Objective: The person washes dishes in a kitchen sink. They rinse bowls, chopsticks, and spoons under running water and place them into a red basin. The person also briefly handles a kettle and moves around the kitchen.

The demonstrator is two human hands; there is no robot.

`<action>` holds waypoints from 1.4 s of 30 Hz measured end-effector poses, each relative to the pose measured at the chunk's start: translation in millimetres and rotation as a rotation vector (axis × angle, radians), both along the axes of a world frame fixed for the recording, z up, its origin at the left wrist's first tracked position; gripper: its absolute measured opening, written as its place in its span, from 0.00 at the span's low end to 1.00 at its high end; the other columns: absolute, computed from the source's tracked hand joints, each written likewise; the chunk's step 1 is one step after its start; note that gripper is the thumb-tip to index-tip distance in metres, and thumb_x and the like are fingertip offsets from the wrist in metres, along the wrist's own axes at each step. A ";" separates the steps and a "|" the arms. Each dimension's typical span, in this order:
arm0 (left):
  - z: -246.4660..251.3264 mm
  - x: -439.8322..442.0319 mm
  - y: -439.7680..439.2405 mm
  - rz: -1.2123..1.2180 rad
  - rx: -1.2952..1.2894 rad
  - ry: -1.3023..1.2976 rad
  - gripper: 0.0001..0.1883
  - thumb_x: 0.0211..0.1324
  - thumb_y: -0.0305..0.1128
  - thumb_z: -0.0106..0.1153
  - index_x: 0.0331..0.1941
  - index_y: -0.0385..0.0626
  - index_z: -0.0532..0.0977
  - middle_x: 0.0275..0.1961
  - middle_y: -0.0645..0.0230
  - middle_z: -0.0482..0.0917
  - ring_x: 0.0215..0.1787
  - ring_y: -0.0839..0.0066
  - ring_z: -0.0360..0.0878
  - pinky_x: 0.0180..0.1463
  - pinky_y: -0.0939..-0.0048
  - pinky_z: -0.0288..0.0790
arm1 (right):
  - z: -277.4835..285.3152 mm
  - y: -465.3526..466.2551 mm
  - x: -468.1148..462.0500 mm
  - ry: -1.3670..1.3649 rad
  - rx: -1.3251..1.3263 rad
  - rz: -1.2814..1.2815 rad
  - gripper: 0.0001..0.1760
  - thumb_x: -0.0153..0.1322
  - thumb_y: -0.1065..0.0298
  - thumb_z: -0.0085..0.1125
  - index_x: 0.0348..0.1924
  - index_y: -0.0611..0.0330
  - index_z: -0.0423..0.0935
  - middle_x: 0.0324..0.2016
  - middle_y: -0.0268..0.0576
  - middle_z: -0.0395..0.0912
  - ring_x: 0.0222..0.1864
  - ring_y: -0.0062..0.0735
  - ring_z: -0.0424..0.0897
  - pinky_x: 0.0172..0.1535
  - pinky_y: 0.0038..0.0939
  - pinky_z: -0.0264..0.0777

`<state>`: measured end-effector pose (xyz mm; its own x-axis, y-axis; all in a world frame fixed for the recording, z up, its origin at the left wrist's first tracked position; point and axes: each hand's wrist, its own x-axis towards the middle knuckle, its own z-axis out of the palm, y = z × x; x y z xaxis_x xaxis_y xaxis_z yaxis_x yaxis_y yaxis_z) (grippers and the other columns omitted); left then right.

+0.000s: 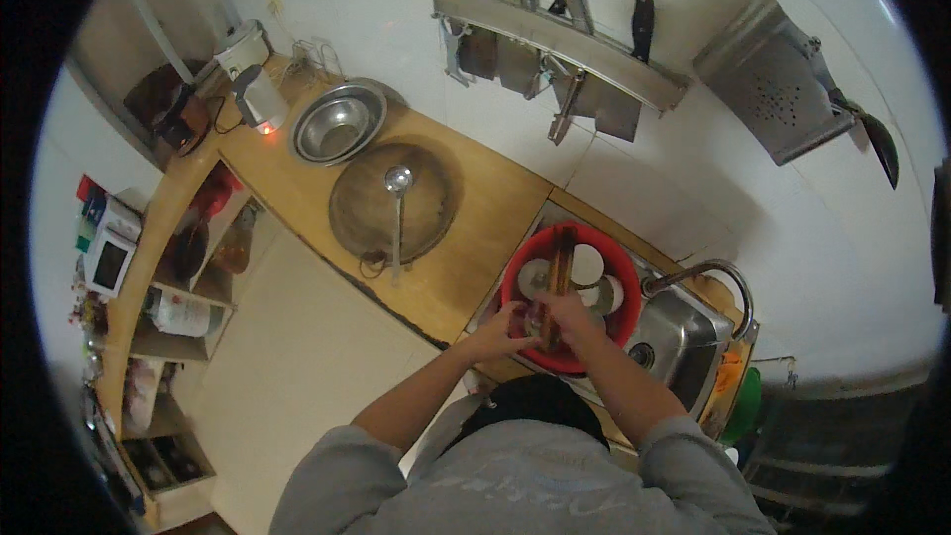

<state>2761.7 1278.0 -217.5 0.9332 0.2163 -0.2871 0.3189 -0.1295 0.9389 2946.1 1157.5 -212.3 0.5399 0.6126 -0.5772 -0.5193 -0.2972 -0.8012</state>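
A red plastic basin [634,296] stands over the left part of the sink, with several white bowls [588,264] inside it. Over them, my right hand [572,318] grips a bundle of brown chopsticks [562,260], which points away from me. My left hand [499,334] is at the basin's near left side, its fingers curved beside the bundle's lower end. Blur hides whether those fingers hold anything.
Right of the basin lie the steel sink bowl [672,331] and its curved faucet [732,275]. A round chopping board [356,215] bearing a ladle [398,197], and nested steel bowls [338,126], are on the left counter. A knife rack [513,18] hangs on the wall.
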 end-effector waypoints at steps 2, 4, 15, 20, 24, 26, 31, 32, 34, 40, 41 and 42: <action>5.3 17.9 2.5 0.156 -0.051 -0.132 0.51 0.60 0.42 0.79 0.79 0.40 0.58 0.69 0.49 0.77 0.70 0.60 0.79 0.70 0.59 0.76 | 11.4 47.0 -17.5 0.093 0.059 -0.082 0.17 0.73 0.68 0.75 0.52 0.65 0.85 0.37 0.46 0.88 0.37 0.42 0.88 0.43 0.44 0.84; 10.3 23.7 18.9 0.230 -0.194 -0.215 0.51 0.57 0.37 0.78 0.79 0.41 0.57 0.69 0.50 0.76 0.70 0.60 0.79 0.69 0.58 0.77 | 22.1 82.1 -28.9 0.046 0.011 -0.117 0.13 0.73 0.70 0.75 0.49 0.64 0.85 0.38 0.46 0.87 0.37 0.40 0.88 0.42 0.45 0.84; -45.2 -2.2 60.8 0.316 -0.604 -0.093 0.26 0.65 0.31 0.67 0.64 0.42 0.72 0.54 0.60 0.86 0.39 0.69 0.89 0.37 0.64 0.83 | -12.5 121.4 -54.9 0.166 -0.122 0.008 0.10 0.74 0.70 0.75 0.46 0.63 0.86 0.38 0.44 0.87 0.36 0.39 0.87 0.42 0.43 0.84; -64.2 0.7 50.4 0.386 -0.636 -0.021 0.25 0.67 0.34 0.70 0.63 0.44 0.72 0.42 0.64 0.84 0.37 0.70 0.86 0.37 0.65 0.81 | -36.8 108.0 -48.2 0.266 -0.092 0.081 0.23 0.72 0.65 0.79 0.56 0.65 0.83 0.45 0.50 0.87 0.45 0.43 0.88 0.46 0.48 0.82; -80.1 22.2 49.5 0.479 -0.181 -0.208 0.27 0.68 0.39 0.70 0.65 0.41 0.72 0.47 0.59 0.86 0.42 0.60 0.89 0.46 0.57 0.84 | -41.7 103.2 -43.4 0.131 -0.024 0.056 0.37 0.74 0.59 0.80 0.70 0.63 0.73 0.51 0.51 0.86 0.50 0.43 0.86 0.52 0.46 0.82; -88.6 28.7 69.0 0.432 -0.098 -0.081 0.26 0.70 0.38 0.68 0.65 0.40 0.73 0.47 0.59 0.86 0.44 0.61 0.89 0.47 0.58 0.84 | -39.2 89.7 -40.6 -0.063 -0.135 0.079 0.42 0.74 0.57 0.79 0.75 0.62 0.67 0.55 0.51 0.85 0.54 0.43 0.85 0.56 0.45 0.81; -88.4 32.7 131.5 0.489 0.550 0.193 0.31 0.66 0.39 0.73 0.67 0.36 0.73 0.51 0.47 0.87 0.51 0.47 0.89 0.53 0.48 0.84 | -48.5 12.6 -9.7 -0.249 -0.266 0.248 0.44 0.76 0.51 0.78 0.75 0.65 0.65 0.55 0.47 0.82 0.53 0.37 0.83 0.56 0.36 0.79; -84.9 33.7 144.1 0.452 0.577 0.268 0.34 0.65 0.39 0.74 0.69 0.36 0.71 0.55 0.45 0.86 0.54 0.45 0.88 0.54 0.47 0.84 | -56.7 -9.0 -4.7 -0.288 -0.261 0.242 0.43 0.76 0.52 0.78 0.74 0.64 0.65 0.54 0.47 0.82 0.53 0.36 0.83 0.55 0.36 0.78; -78.3 33.6 165.0 0.361 0.640 0.420 0.40 0.65 0.40 0.76 0.73 0.35 0.67 0.62 0.43 0.83 0.59 0.42 0.86 0.55 0.45 0.84 | -75.7 -53.0 7.5 -0.367 -0.256 0.232 0.40 0.77 0.53 0.77 0.72 0.64 0.68 0.53 0.48 0.82 0.53 0.37 0.82 0.56 0.37 0.78; -80.0 38.7 158.6 0.343 0.973 0.505 0.43 0.69 0.39 0.71 0.81 0.39 0.60 0.75 0.47 0.73 0.75 0.47 0.74 0.67 0.48 0.78 | -86.8 -172.4 18.0 -0.402 -0.462 0.028 0.28 0.77 0.56 0.75 0.62 0.63 0.77 0.51 0.51 0.85 0.54 0.40 0.83 0.58 0.40 0.78; -83.3 36.8 155.1 0.338 1.036 0.484 0.42 0.70 0.38 0.71 0.81 0.40 0.60 0.75 0.47 0.73 0.75 0.48 0.73 0.69 0.46 0.75 | -78.6 -187.6 16.7 -0.395 -0.503 -0.001 0.27 0.77 0.55 0.75 0.61 0.62 0.77 0.51 0.49 0.83 0.53 0.38 0.82 0.57 0.38 0.77; -86.6 31.7 152.7 0.337 1.096 0.445 0.42 0.70 0.38 0.70 0.81 0.41 0.60 0.75 0.48 0.73 0.76 0.48 0.72 0.72 0.45 0.72 | -72.1 -197.5 14.9 -0.392 -0.534 -0.029 0.26 0.77 0.54 0.75 0.61 0.60 0.77 0.51 0.47 0.82 0.53 0.36 0.81 0.56 0.35 0.76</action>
<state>2793.4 1430.7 -304.1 0.6511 0.7546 -0.0816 0.7537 -0.6302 0.1867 2961.0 960.0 -284.3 0.7836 0.2784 -0.5554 -0.2335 -0.6965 -0.6785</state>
